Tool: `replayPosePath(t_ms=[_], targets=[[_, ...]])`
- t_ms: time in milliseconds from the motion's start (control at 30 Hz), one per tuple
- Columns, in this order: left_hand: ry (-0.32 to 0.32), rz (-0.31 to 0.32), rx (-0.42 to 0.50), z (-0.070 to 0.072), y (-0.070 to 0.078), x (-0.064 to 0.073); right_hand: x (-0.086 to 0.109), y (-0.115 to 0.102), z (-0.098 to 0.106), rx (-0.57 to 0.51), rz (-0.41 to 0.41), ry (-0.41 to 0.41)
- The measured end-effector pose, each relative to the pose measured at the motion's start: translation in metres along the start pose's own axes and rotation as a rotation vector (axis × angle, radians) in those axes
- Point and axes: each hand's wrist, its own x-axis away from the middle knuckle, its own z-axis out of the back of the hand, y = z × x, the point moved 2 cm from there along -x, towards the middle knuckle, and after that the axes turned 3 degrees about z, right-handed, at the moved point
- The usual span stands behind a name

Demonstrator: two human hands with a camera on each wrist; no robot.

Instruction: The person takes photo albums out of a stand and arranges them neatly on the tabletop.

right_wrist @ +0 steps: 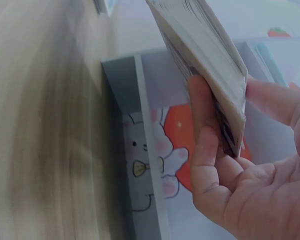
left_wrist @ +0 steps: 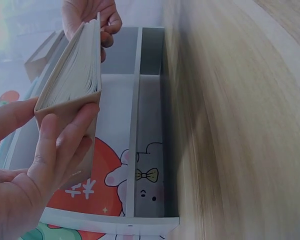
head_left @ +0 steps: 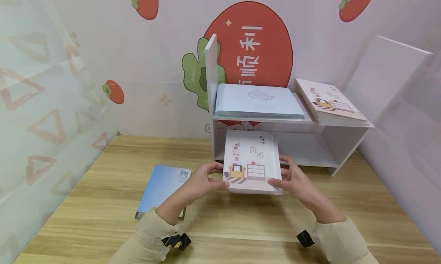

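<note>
In the head view, a thick white book (head_left: 253,157) with a drawn yellow armchair and dresser is held cover up before the lower level of a white desktop shelf (head_left: 346,141). My left hand (head_left: 203,181) grips its left edge, thumb on top. On the opposite edge, my right hand (head_left: 299,184) holds it with the thumb over the cover and fingers beneath. The left wrist view shows the book's page block (left_wrist: 72,70) between thumb and fingers of the left hand (left_wrist: 32,165). In the right wrist view, the right hand (right_wrist: 255,185) pinches a book corner (right_wrist: 232,107).
A pale blue whale-print book (head_left: 255,99) lies on the shelf's upper board. To its right rests another armchair-cover book (head_left: 335,103), beside a slanted white panel (head_left: 386,72). A blue book (head_left: 160,187) lies on the wooden table (head_left: 100,202) at left.
</note>
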Motion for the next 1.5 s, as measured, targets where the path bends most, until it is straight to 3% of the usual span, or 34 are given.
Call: replayPosePath(t_ms=[467, 633, 733, 967, 1267, 1500], targets=[[-0.036, -0.002, -0.047, 0.006, 0.0, 0.015, 0.01, 0.001, -0.017, -0.009, -0.041, 0.019], [-0.055, -0.001, -0.017, 0.008, 0.0, 0.021, 0.012, 0.003, -0.022, -0.027, -0.048, 0.015], [-0.078, 0.003, 0.009, 0.009, -0.002, 0.024, 0.014, 0.005, -0.025, -0.041, -0.04, 0.005], [-0.094, 0.021, -0.036, 0.008, -0.006, 0.032, 0.018, 0.012, -0.033, -0.064, -0.024, -0.025], [-0.09, 0.072, -0.071, 0.013, -0.015, 0.054, 0.021, 0.022, -0.052, -0.099, -0.062, -0.086], [-0.126, 0.07, -0.043, 0.012, -0.016, 0.058, 0.025, 0.022, -0.055, -0.11, -0.087, -0.107]])
